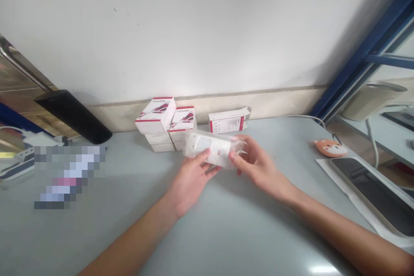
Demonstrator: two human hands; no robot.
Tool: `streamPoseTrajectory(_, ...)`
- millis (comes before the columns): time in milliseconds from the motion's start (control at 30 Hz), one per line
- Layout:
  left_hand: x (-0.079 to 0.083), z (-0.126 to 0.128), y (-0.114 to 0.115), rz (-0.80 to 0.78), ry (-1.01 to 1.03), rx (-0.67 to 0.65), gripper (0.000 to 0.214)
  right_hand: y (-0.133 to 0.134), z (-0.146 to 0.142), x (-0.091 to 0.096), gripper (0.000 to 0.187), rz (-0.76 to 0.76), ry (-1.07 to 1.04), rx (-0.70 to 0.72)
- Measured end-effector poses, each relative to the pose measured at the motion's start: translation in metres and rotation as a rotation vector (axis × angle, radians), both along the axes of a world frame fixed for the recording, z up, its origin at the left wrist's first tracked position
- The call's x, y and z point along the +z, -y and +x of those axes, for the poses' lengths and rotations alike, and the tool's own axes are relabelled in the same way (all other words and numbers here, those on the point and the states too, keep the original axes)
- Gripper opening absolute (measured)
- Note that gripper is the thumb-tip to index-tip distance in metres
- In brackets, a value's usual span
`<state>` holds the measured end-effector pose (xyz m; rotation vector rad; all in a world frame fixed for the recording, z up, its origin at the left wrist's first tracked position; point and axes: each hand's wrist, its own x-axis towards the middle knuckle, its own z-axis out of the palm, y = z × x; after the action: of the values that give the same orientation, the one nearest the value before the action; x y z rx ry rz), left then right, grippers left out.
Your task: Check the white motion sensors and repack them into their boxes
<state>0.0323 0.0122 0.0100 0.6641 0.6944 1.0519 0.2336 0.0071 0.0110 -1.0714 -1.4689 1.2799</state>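
Both of my hands hold a white device wrapped in a clear plastic bag (210, 148) just above the grey table (226, 224). My left hand (190, 179) grips its left end from below, thumb on top. My right hand (255, 164) pinches the bag's right end between thumb and fingers. Behind the bag stands a stack of white and red boxes (164, 123). A single white and red box (228, 121) with an open flap lies against the wall to their right.
A black cylinder-shaped object (73, 114) leans at the back left. An orange animal-shaped charm (330, 147) and a tablet with a dark screen (371, 192) lie on white paper at the right. A blue metal frame (365, 51) rises at the far right.
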Motion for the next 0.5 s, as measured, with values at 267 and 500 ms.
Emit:
streamPoseTrajectory(267,-0.004,-0.004,-0.007,0.269,-0.232,0.138,0.086,-0.008,0.008,-0.003,0.029,-0.073,-0.031,-0.136)
streamPoseTrajectory(500,-0.027,-0.019,-0.01,1.001,-1.237,0.221,0.062,-0.015,0.017,0.002,0.029,-0.154,-0.333,-0.016)
